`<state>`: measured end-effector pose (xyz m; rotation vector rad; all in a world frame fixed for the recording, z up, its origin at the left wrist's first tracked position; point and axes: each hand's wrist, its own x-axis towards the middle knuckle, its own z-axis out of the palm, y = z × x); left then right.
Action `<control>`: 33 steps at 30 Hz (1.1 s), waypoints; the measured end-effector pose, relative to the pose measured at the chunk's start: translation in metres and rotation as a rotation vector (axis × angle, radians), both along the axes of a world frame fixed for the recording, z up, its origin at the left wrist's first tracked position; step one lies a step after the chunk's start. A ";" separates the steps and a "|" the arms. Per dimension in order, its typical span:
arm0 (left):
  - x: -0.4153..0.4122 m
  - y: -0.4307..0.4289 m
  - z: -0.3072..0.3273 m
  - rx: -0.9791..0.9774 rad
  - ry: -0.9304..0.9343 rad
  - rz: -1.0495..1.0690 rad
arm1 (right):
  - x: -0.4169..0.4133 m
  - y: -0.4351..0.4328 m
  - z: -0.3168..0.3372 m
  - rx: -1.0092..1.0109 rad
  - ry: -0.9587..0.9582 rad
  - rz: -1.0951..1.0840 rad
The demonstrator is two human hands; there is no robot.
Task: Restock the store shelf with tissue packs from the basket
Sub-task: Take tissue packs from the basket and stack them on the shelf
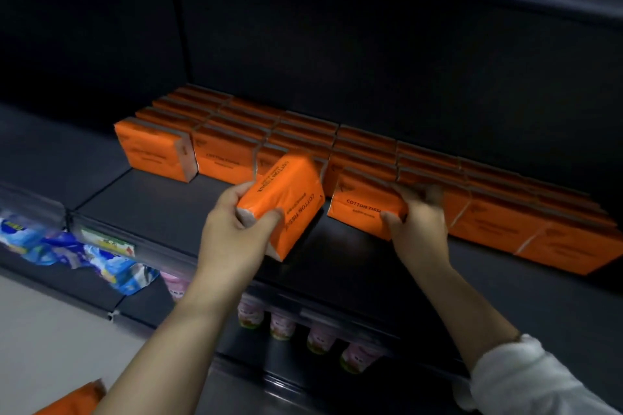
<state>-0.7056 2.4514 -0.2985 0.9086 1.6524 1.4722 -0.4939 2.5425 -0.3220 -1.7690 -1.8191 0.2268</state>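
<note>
Pink cups (282, 324) line the lower shelf nearest the person. Above, the left hand (232, 229) grips a tilted orange tissue pack (286, 199) over the dark shelf (151, 209); the right hand (419, 222) clasps another pack (364, 202) standing in the front row, with orange rows (303, 131) behind.

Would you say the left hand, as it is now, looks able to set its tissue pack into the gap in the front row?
Probably yes: the left hand holds its tilted tissue pack just before the gap, and the bare shelf there looks unobstructed. The right hand grips the neighbouring pack beside it.
</note>
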 end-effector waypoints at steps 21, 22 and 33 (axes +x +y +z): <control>0.004 0.001 -0.002 -0.093 -0.220 -0.221 | -0.018 0.002 0.021 0.001 0.203 0.002; 0.006 0.002 -0.001 -0.077 -0.240 -0.224 | -0.017 -0.001 0.027 -0.013 0.287 0.000; 0.025 -0.003 0.001 0.039 -0.500 -0.262 | -0.032 -0.060 0.035 -0.649 1.243 0.291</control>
